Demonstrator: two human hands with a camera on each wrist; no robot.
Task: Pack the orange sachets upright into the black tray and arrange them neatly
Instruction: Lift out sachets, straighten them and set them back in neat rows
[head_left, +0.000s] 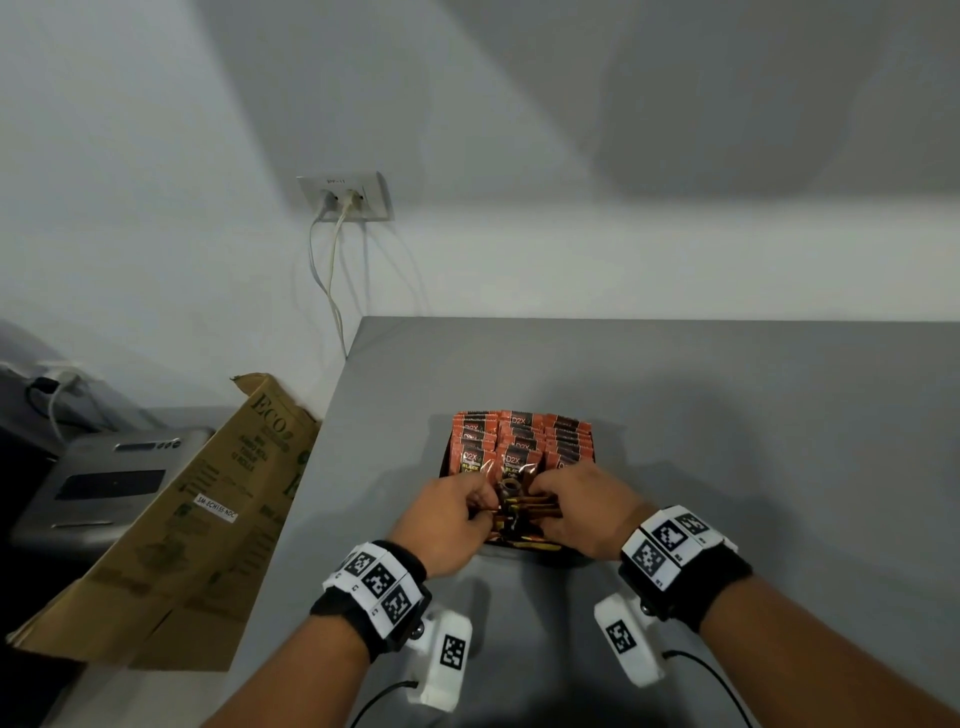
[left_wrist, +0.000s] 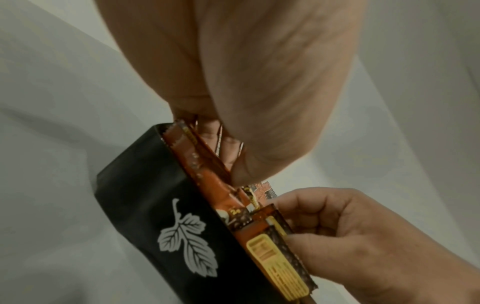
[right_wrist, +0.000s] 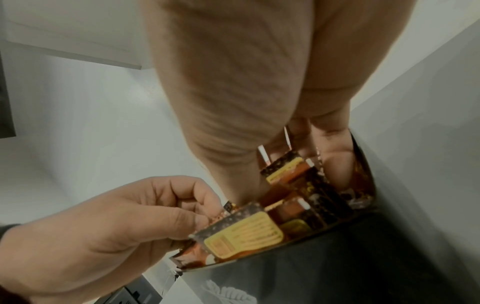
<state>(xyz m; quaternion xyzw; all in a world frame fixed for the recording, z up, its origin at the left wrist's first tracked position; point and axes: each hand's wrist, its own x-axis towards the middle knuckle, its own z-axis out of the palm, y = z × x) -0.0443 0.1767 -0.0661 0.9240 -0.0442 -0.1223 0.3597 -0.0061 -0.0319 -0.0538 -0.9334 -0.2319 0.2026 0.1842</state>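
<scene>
The black tray sits on the grey table, filled at its far end with upright rows of orange sachets. At its near end several sachets lean over, and both hands work among them. My left hand pinches sachets at the left side; in the left wrist view its fingertips reach down between sachets behind the tray wall with a white leaf. My right hand grips sachets on the right. The right wrist view has its fingers inside the tray, and the left hand pinching a yellow-labelled sachet.
The table's left edge runs close to the tray. Beyond it stand a brown cardboard box flap and a grey device. A wall socket with hanging cables is behind. Bare grey tabletop lies to the right.
</scene>
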